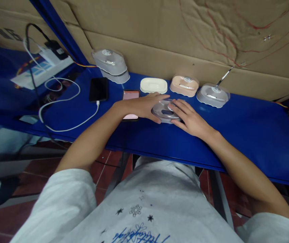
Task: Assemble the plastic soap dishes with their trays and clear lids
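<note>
A grey soap box (163, 107) with a clear lid sits on the blue table in front of me, between both hands. My left hand (148, 106) is closed around its left end, thumb at the near side and fingers at the far side. On the right end, my right hand (191, 119) grips the box, its fingers lying over the lid and its thumb along the near edge. The fingers partly cover a round white label on the lid. Partly beneath my left forearm lies a phone (131, 95) with a lit pinkish screen.
Behind the hands stand a cream soap dish (153, 85), a pink lidded soap box (184, 86) and a grey lidded one (213, 96). Stacked grey boxes (112, 65) are at the back left. A dark phone (98, 89) is on a white cable near a power strip (41, 72). Cardboard (146, 30) walls the back.
</note>
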The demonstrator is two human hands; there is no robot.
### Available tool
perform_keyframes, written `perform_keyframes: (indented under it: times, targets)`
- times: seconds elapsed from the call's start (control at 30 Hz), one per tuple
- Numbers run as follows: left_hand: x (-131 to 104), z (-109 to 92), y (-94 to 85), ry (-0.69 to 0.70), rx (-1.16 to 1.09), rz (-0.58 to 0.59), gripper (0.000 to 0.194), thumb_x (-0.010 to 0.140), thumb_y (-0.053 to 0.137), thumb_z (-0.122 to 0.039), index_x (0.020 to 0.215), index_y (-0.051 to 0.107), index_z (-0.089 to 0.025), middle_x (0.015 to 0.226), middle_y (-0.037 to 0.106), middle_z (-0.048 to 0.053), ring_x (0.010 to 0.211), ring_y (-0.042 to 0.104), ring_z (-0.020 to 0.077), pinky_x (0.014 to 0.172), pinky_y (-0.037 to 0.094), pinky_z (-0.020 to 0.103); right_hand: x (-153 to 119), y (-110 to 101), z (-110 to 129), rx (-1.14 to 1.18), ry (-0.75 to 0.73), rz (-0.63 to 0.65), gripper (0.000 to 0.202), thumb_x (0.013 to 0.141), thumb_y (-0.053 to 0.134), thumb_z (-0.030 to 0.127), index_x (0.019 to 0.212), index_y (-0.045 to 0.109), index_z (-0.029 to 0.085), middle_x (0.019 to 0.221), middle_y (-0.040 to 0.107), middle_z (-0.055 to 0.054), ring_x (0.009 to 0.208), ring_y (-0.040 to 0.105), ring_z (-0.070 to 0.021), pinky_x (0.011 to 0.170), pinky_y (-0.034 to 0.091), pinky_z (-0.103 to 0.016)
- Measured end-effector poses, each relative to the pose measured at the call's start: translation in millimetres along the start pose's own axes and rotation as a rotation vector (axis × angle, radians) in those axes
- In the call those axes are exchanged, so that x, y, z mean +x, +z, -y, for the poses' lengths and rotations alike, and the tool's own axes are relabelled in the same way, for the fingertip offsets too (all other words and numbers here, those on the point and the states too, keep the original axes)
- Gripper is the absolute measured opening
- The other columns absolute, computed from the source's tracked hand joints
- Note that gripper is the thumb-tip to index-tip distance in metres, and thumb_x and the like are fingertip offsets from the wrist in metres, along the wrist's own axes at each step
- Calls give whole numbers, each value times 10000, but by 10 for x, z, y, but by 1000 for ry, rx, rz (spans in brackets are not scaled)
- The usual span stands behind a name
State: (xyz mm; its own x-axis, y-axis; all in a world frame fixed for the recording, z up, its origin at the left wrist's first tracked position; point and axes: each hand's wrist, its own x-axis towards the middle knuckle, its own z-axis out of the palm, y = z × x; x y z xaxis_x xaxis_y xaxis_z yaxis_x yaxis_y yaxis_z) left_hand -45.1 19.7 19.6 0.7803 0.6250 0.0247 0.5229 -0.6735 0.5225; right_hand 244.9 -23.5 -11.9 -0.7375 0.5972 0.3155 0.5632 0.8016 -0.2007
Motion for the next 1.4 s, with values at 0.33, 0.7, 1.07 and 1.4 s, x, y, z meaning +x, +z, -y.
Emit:
perform_keyframes:
  times: [0.33,0.7,1.07,1.4]
  targets:
    - [-63,89,-313,-48,-201,-123,719,865,759,-604,1470,618,-242,1487,675,131,1313,662,303,1072,535,419,-13,-50,123,40,8,-58,616,989,671,448,1514,544,153,1538,546,-251,1460,537,-424,1188,497,-603]
    - [-28,-93,-49,38,-63,21,978,760,853,-583,1599,453,-283,1639,547,113,1476,536,345,1225,412,463,-56,-70,85,115,-2,1,668,1042,594,540,1648,463,291,1733,411,-136,1605,368,-415,1295,326,-696]
    - [-13,-51,10,44,-49,11,1009,752,853,-546,1616,422,-253,1667,501,149,1506,507,365,1245,390,481,-60,-22,72,81,-16,-5,694,1058,544,610,1655,460,267,1732,404,-150,1617,349,-388,1308,324,-668]
    - [-26,-67,-51,37,-85,48,986,772,836,-599,1622,435,-301,1648,535,103,1473,538,343,1227,420,473,-42,14,72,121,-2,-20,678,1045,571,587,1659,453,326,1751,389,-111,1600,367,-401,1294,322,-687]
